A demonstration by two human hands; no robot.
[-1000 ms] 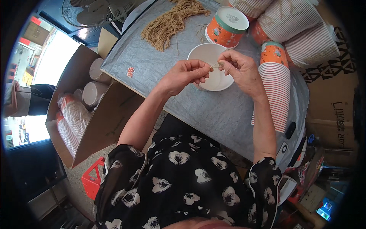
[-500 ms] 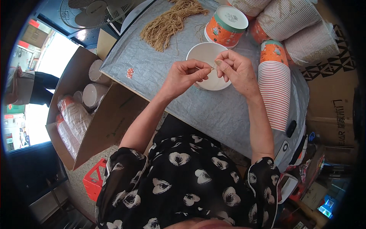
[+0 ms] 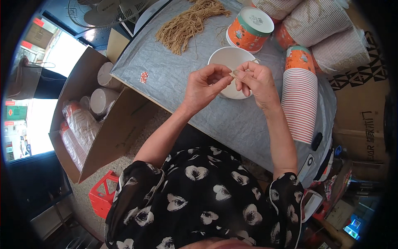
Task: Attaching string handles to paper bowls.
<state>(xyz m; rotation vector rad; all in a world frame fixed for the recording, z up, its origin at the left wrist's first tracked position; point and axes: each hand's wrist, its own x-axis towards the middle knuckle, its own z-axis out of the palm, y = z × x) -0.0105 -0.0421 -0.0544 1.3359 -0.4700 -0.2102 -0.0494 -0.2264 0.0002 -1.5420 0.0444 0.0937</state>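
Over a white paper tub [image 3: 222, 54] on the grey-covered table, my two hands meet fingertip to fingertip. My left hand [image 3: 201, 87] pinches a thin tan string [image 3: 233, 74], of which only a scrap shows. Thumb and fingers of my right hand [image 3: 261, 85] are closed on the same string; its ends are hidden by my fingers. Beyond the hands lies a loose bundle of tan strings [image 3: 182, 33]. Behind the tub, an orange printed paper tub [image 3: 244, 35] with a green band stands upside down.
To the right lies a long stack of paper tubs [image 3: 299, 103], with wrapped stacks [image 3: 317, 23] behind it. A cardboard box [image 3: 120, 128] of wrapped tubs stands left of the table. A small red-and-white patch [image 3: 144, 77] marks the tabletop. A red stool [image 3: 103, 195] is on the floor.
My hands have come closer together, and the string that showed between them is now mostly covered by fingers. The view has shifted slightly.
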